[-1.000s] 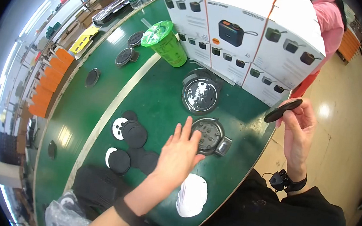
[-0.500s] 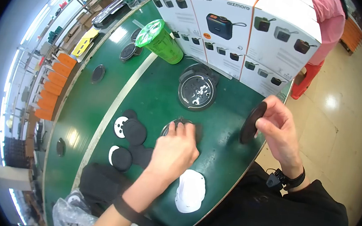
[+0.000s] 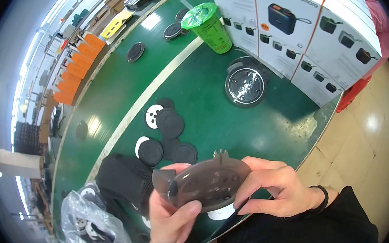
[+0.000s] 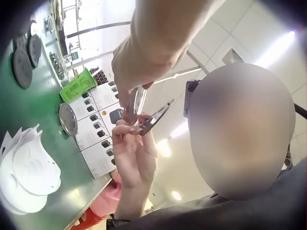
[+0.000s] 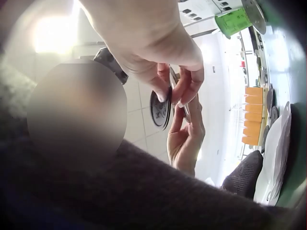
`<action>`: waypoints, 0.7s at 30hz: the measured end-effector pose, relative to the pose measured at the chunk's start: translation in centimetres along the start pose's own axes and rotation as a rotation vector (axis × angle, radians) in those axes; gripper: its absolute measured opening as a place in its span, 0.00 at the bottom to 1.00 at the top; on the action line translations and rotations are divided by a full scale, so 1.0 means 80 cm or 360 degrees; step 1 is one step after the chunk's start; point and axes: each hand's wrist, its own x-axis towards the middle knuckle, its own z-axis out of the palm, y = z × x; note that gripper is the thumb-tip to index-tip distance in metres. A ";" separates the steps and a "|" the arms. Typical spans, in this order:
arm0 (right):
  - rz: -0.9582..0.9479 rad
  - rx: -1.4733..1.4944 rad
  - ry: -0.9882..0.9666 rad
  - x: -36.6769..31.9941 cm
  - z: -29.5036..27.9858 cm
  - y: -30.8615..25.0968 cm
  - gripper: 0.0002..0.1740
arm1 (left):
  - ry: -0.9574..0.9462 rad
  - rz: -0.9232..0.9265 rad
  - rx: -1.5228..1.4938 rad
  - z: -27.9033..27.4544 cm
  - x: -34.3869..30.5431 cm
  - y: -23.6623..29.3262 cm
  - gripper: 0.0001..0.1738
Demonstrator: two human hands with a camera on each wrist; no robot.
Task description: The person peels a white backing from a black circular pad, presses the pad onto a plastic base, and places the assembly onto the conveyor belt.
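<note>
A round grey disc [image 3: 209, 183] is pinched at its edges by the left hand [image 3: 168, 222] and right hand [image 3: 281, 191] above the green worktop [image 3: 204, 118].

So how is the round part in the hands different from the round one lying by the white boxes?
The held part is up in the air, tilted, gripped by the left hand and right hand; the table part lies flat on the green table. The held part looks dull grey; the table part is glossy and glints. Both are round and dark.
</note>
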 end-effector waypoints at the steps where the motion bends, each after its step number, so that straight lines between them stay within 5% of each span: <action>1: -0.0003 -0.0045 -0.0033 0.002 -0.002 -0.002 0.08 | -0.0035 0.0059 0.0067 -0.002 0.001 0.007 0.36; 4: 0.0029 -0.0202 -0.0199 0.007 -0.006 -0.013 0.07 | -0.0248 0.0371 0.0633 -0.007 0.009 0.039 0.37; 6: 0.0082 -0.0296 -0.0371 0.011 -0.006 -0.016 0.07 | -0.0038 0.0224 0.1413 0.012 0.004 0.070 0.38; 8: 0.0082 -0.0483 -0.0565 0.019 -0.006 -0.021 0.06 | -0.0485 -0.0197 0.1916 0.021 0.015 0.095 0.37; 10: 0.0029 -0.0767 -0.0773 0.030 -0.005 -0.028 0.05 | -0.0760 -0.0320 0.1925 0.014 0.029 0.093 0.31; 13: 0.0183 -0.0813 -0.0726 0.039 -0.015 -0.044 0.04 | -0.1048 -0.0157 0.2149 0.005 0.036 0.088 0.23; 17: -0.0305 -0.0773 -0.0008 0.031 -0.032 -0.052 0.05 | 0.0079 0.0063 0.1566 -0.006 0.009 0.068 0.15; 21: -0.0347 -0.0803 0.0034 0.025 0.000 -0.040 0.10 | 0.0459 0.0361 0.0875 -0.006 0.002 0.023 0.25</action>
